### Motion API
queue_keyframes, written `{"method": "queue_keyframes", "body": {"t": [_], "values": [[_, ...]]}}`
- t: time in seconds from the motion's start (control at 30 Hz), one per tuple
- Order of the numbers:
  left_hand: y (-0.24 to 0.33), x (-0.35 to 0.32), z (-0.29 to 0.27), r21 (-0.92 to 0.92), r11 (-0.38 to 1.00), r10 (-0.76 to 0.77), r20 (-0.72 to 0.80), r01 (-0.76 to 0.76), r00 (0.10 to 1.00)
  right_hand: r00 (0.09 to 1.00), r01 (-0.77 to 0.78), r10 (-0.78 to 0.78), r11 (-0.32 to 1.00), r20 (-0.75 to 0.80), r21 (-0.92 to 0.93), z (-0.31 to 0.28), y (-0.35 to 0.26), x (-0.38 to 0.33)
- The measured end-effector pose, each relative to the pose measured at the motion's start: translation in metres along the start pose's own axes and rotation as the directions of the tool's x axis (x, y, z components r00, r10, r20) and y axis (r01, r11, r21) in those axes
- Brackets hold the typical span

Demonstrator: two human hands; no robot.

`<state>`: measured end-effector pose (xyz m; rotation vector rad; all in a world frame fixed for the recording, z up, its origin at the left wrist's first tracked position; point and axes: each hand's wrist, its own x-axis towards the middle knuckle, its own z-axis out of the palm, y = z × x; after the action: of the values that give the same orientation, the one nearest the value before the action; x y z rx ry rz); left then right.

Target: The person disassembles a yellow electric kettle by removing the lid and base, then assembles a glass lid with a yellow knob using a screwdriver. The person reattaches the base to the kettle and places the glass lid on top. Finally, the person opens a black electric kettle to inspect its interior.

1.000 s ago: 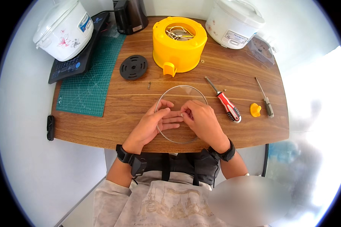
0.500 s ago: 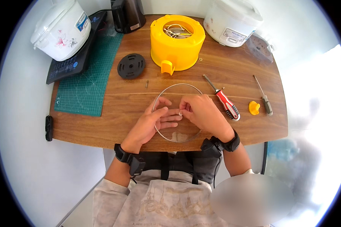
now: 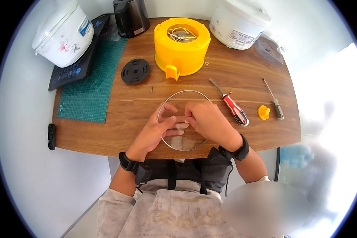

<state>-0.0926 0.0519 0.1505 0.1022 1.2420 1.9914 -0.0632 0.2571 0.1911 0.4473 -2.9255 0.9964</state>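
Note:
A round clear glass lid [image 3: 190, 141] with a thin metal rim lies over the near middle of the table. My left hand [image 3: 156, 129] holds it at the left rim, thumb above and fingers seen through the glass. Near the lid's centre, the fingertips of my right hand [image 3: 211, 119] pinch a small whitish piece [image 3: 187, 121], mostly covered by the fingers. To the right lie a red-and-black screwdriver [image 3: 236, 110], a yellow knob [image 3: 263, 112] and a thin screwdriver with a grey handle [image 3: 278, 109].
A yellow round housing [image 3: 180, 59] with wires inside stands at the back. Left of it are a black slotted disc [image 3: 135, 71], a small screw [image 3: 152, 89] and a green cutting mat [image 3: 87, 99]. Rice cookers [image 3: 63, 37] [image 3: 242, 23] and a dark kettle [image 3: 131, 18] stand behind.
The whole view has shifted slightly. Both hands keep nearly the same hold, with the right fingertips still at the lid's centre and the lid tilted a little differently.

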Motion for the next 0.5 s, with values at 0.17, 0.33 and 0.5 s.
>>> {"method": "queue_keyframes", "body": {"t": [0.17, 0.33, 0.5], "values": [[-0.002, 0.000, 0.005, 0.042, 0.998, 0.049, -0.071, -0.046, 0.996, 0.995, 0.003, 0.005, 0.997, -0.099, 0.079, 0.005, 0.000, -0.009], [-0.001, -0.012, 0.012, 0.077, 0.996, 0.046, -0.094, -0.039, 0.994, 0.993, -0.063, 0.061, 0.998, -0.104, -0.024, 0.000, -0.013, -0.023], [0.004, -0.031, 0.030, 0.157, 0.979, 0.140, -0.038, -0.132, 0.989, 0.982, -0.090, 0.054, 0.977, -0.182, -0.195, -0.005, -0.030, -0.028]]}}
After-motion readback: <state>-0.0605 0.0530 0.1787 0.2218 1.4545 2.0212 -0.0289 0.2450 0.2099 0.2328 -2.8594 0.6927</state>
